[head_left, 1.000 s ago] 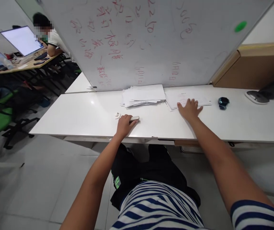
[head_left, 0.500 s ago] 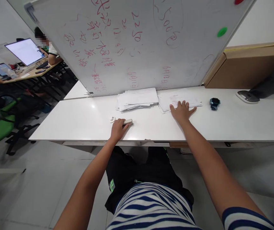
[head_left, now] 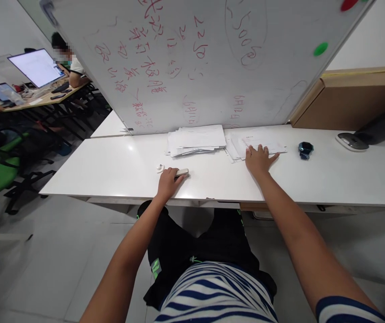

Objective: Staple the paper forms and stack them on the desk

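your curled left hand [head_left: 168, 183] is holding a stapler-like tool [head_left: 182, 172]; your right hand [head_left: 258, 161] is lying splayed on papers [head_left: 267, 142].

Beneath the right hand [head_left: 258, 160], the loose sheets [head_left: 234, 148] have fanned slightly, with separate layered edges now showing at the fingers' 9 o'clock. The person's left leg [head_left: 162, 229] has swung toward 9 o'clock, widening the gap between the knees. Since the first picture, a red magnet [head_left: 349, 4] has entered at 2 o'clock.
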A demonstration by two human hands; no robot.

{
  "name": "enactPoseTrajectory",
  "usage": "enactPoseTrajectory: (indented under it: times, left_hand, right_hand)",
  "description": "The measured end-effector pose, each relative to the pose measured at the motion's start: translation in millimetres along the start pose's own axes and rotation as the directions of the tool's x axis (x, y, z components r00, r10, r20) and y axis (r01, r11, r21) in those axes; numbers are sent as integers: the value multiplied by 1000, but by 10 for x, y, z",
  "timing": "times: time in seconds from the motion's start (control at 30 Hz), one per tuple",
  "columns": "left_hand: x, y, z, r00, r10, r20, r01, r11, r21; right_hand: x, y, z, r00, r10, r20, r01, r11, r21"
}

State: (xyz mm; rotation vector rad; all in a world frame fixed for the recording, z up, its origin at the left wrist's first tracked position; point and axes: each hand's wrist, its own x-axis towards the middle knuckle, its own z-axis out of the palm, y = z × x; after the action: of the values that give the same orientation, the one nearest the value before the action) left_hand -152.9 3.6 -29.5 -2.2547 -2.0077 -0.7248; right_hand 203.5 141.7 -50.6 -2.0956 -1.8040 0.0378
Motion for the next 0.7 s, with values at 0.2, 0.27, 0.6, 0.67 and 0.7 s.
enactPoseTrajectory:
  times: [0.2, 0.27, 0.6, 0.67, 0.7]
  left_hand:
    - [0, 10, -13, 1000, 10, -3, -10, 1000, -7]
    - [3, 23, -27, 1000, 6, -1, -6, 1000, -14]
    - [-56, 51, -41, 991, -94, -93, 100, 993, 64]
    - [-52, 59, -81, 987, -94, -132, 103, 993, 63]
    - [-58, 82, -109, 988, -57, -144, 66, 996, 60]
  right_hand:
    - [-34, -16, -12, 996, -23, -86, 24, 1000, 10]
    - [-42, -28, -25, 993, -29, -113, 31, 999, 16]
    - [-640, -268, -474, 975, -96, -201, 131, 976, 171]
    - [-1023, -354, -553, 961, -194, -196, 222, 966, 133]
    - [-1228, -400, -573, 957, -222, -189, 247, 962, 120]
